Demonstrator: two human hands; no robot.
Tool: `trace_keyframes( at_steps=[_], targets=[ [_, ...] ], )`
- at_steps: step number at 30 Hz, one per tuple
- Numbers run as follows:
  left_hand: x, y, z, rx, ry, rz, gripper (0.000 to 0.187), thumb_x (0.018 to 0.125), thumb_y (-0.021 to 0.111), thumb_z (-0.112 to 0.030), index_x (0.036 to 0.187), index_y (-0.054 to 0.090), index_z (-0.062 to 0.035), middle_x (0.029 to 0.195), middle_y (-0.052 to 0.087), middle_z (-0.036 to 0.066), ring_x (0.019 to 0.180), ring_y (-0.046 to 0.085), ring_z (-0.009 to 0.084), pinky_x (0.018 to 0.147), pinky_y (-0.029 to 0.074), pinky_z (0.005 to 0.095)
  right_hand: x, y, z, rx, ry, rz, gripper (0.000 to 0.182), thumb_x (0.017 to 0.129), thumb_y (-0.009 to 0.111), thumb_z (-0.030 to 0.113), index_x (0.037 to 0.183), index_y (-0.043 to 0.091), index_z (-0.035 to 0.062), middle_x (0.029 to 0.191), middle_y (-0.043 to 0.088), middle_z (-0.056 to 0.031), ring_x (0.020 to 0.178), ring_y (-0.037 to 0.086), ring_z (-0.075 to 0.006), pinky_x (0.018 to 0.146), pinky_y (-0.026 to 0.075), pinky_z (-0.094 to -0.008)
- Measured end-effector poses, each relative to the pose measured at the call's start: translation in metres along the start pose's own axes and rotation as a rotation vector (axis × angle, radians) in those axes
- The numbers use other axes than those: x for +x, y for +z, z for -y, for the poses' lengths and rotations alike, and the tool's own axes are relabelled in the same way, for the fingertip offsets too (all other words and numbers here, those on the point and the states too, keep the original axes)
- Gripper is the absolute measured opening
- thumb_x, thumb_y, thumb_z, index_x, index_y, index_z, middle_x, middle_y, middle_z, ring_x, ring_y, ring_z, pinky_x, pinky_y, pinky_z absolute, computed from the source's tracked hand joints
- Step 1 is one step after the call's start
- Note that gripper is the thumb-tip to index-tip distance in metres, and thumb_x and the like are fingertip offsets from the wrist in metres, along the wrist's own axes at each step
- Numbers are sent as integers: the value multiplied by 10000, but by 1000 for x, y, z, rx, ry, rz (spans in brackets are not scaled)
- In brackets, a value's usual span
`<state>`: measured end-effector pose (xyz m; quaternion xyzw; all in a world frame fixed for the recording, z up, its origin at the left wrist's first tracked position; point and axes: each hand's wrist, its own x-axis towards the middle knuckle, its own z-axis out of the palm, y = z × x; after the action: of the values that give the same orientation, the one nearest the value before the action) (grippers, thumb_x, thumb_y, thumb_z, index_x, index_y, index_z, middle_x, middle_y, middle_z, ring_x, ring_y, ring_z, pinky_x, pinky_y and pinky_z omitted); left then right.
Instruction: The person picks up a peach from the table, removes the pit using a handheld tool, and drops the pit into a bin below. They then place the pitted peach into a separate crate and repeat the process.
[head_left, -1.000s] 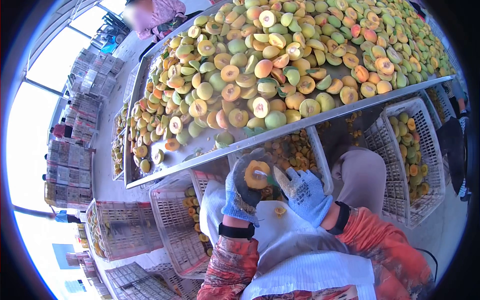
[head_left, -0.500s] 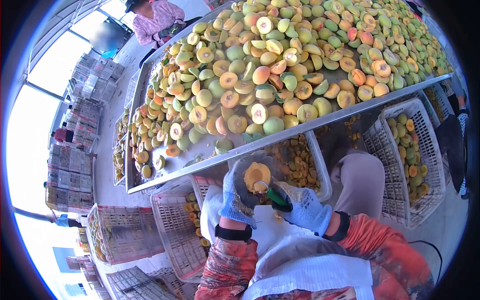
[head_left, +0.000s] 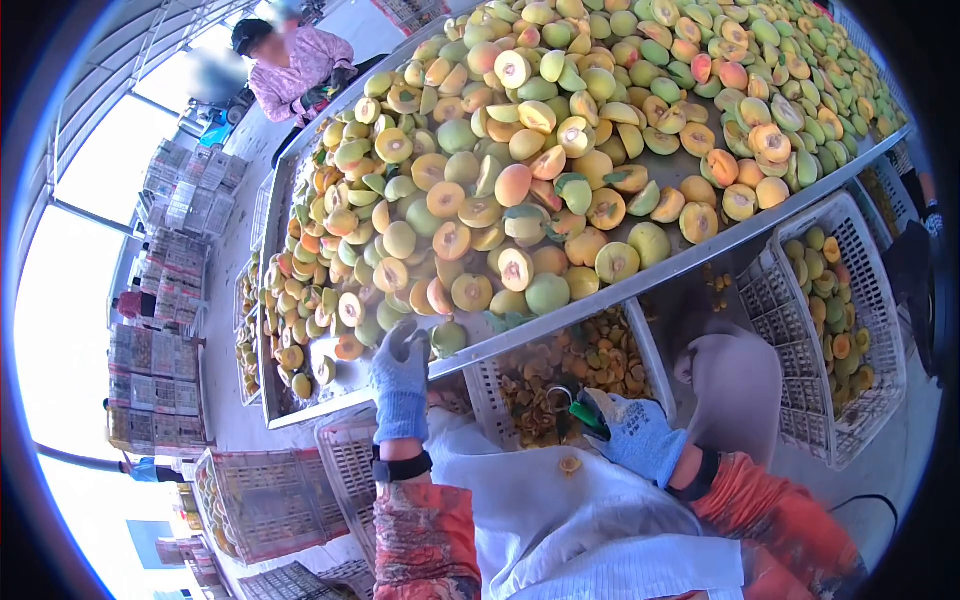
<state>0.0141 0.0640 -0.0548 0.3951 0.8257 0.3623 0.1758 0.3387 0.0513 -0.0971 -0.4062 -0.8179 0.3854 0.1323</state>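
My left hand (head_left: 400, 388), in a blue-and-grey glove, is at the metal table's (head_left: 560, 325) near edge with its fingers apart. A green-yellow peach (head_left: 449, 339) lies just right of its fingertips. No fruit shows in this hand. My right hand (head_left: 635, 432), gloved alike, is closed around the green handle of a pitting tool (head_left: 588, 413). The tool's curved metal end (head_left: 560, 395) points left, above a crate (head_left: 490, 402) of small peach pieces (head_left: 600, 365). Many peach halves (head_left: 452, 240) cover the table, cut faces up or down.
A scrap of fruit (head_left: 570, 465) sits on my white apron (head_left: 520, 500). At the right stands a white crate (head_left: 850, 300) of peaches; at the left are more crates (head_left: 275, 500) and stacks (head_left: 155, 360). A person in a patterned top (head_left: 300, 70) is across the table.
My left hand has let go of the peach half it held and moved left and up to the table's edge. My right hand, with the pitting tool, has shifted slightly right and down.
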Motion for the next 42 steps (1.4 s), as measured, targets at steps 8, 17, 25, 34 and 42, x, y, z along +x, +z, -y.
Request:
trace_keyframes(
  at_steps=[8, 17, 25, 34, 42],
  targets=[
    [32, 91, -72, 900, 385, 156, 620, 768, 639, -238, 1329, 401, -123, 1126, 479, 204, 979, 574, 359, 800, 492, 444, -7, -14, -21, 95, 93, -3, 436, 780, 625, 305, 1151, 537, 95, 935, 633, -138, 809, 622, -321, 701, 493, -405],
    [18, 60, -53, 925, 392, 382, 599, 694, 697, -191, 1256, 489, -170, 1120, 532, 142, 1040, 537, 329, 864, 459, 413, 0, -20, -17, 108, 15, -16, 509, 801, 608, 339, 1246, 500, 116, 923, 631, -136, 775, 625, -318, 680, 485, -409],
    [19, 39, -44, 427, 477, 170, 375, 735, 661, -126, 1102, 590, -88, 957, 643, 154, 866, 629, 337, 751, 517, 384, -18, -32, 7, 43, -4, -261, 500, 780, 670, 271, 1232, 528, 114, 861, 644, -122, 716, 633, -297, 621, 504, -368],
    [-123, 19, -58, -1323, -532, 349, 484, 821, 557, -362, 1130, 537, 11, 912, 625, 179, 702, 634, 273, 543, 534, 333, -8, -22, 76, 128, -163, -136, 290, 830, 632, 318, 939, 555, 61, 683, 622, -145, 598, 617, -333, 526, 482, -399],
    [-146, 10, -65, -1197, -219, 537, 468, 889, 521, -301, 1218, 496, 31, 1089, 592, 127, 889, 636, 233, 648, 545, 318, -16, -16, 87, 129, -136, -159, 245, 839, 637, 278, 889, 564, 49, 653, 597, -164, 592, 606, -349, 513, 463, -398]
  ],
)
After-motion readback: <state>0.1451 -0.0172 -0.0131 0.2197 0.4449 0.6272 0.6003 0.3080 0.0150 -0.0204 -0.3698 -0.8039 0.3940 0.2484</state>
